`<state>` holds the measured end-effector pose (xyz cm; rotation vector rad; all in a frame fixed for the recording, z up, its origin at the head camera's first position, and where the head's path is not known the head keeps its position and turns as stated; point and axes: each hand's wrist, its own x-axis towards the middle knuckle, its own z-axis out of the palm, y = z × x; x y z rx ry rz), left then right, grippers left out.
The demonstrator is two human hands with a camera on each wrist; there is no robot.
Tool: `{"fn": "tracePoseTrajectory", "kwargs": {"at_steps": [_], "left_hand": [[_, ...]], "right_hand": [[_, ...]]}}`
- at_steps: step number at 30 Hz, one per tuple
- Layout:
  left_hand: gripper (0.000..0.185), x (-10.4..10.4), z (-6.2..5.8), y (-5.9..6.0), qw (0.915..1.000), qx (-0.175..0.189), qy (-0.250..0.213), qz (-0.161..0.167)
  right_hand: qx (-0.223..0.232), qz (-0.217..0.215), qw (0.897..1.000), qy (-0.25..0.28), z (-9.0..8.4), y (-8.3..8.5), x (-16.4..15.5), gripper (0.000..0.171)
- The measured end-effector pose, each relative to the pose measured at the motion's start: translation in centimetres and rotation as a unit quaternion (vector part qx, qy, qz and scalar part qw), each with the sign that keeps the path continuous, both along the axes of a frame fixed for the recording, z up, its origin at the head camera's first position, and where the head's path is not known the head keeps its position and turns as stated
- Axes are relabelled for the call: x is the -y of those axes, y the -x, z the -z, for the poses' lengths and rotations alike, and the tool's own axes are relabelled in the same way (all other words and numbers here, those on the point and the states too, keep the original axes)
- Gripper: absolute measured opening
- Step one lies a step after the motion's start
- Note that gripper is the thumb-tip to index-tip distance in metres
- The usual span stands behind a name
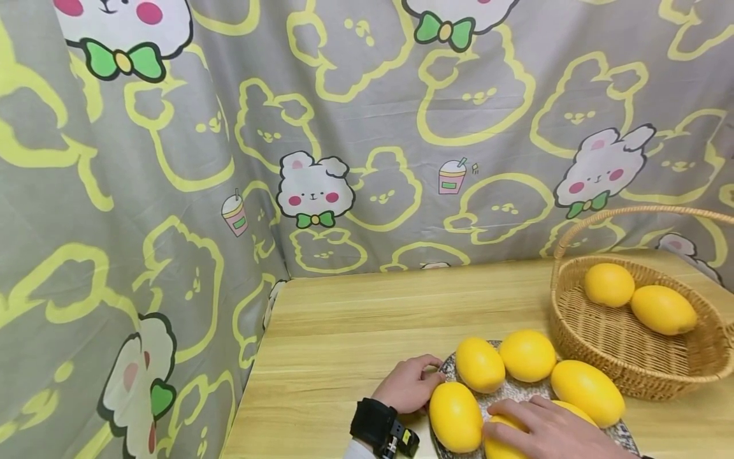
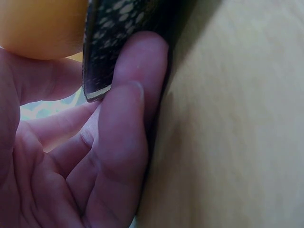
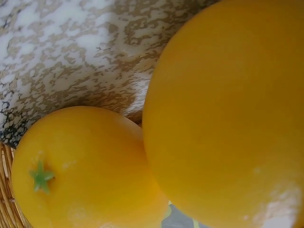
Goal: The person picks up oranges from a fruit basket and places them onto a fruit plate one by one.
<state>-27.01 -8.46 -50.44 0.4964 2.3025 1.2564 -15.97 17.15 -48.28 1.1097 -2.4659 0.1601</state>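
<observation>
My left hand (image 1: 410, 384) holds the rim of a speckled grey plate (image 1: 450, 368). In the left wrist view its fingers (image 2: 121, 128) reach under the rim while the thumb lies above, beside a fruit (image 2: 40, 28). Several smooth yellow oval fruits lie round the plate, among them one fruit (image 1: 455, 417) nearest the left hand and a longer one (image 1: 587, 392) on the right. My right hand (image 1: 550, 430) grips a yellow fruit (image 1: 500, 443) at the plate's front, partly covering it. The right wrist view shows a fruit (image 3: 228, 114) close up and another (image 3: 88, 166) with a green star-shaped mark.
A wicker basket (image 1: 625, 373) with a tall handle stands right of the plate and holds two yellow fruits (image 1: 662, 310). The wooden table (image 1: 344, 331) meets a grey cartoon-print curtain (image 1: 367, 140) at the back and left.
</observation>
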Motion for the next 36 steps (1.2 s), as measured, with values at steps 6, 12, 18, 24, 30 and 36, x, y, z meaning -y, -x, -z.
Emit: {"fn": "tracePoseTrajectory", "kwargs": {"at_steps": [6, 12, 18, 24, 30, 36], "left_hand": [[0.031, 0.02, -0.02, -0.07, 1.0000, -0.004, 0.000, -0.001], [0.031, 0.00, 0.04, -0.08, 1.0000, -0.005, 0.001, -0.002], [0.030, -0.01, 0.12, -0.05, 1.0000, -0.006, -0.001, -0.002], [0.030, 0.03, 0.12, -0.03, 1.0000, -0.006, -0.003, 0.001], [0.030, -0.05, 0.10, 0.07, 1.0000, -0.003, 0.004, -0.001], [0.029, -0.08, 0.13, 0.09, 1.0000, 0.001, 0.007, -0.004]], "right_hand": [[0.011, 0.009, 1.000, 0.001, -0.03, -0.17, 0.03, 0.056], [0.014, 0.018, 1.000, -0.005, 0.00, -0.21, 0.01, 0.056], [0.011, 0.022, 1.000, -0.007, 0.00, -0.22, 0.04, 0.055], [0.014, 0.025, 1.000, -0.007, -0.11, -0.32, 0.11, 0.055], [0.013, 0.024, 1.000, -0.003, -0.09, -0.34, 0.14, 0.055], [0.013, 0.017, 1.000, 0.000, -0.05, -0.22, 0.10, 0.055]]}}
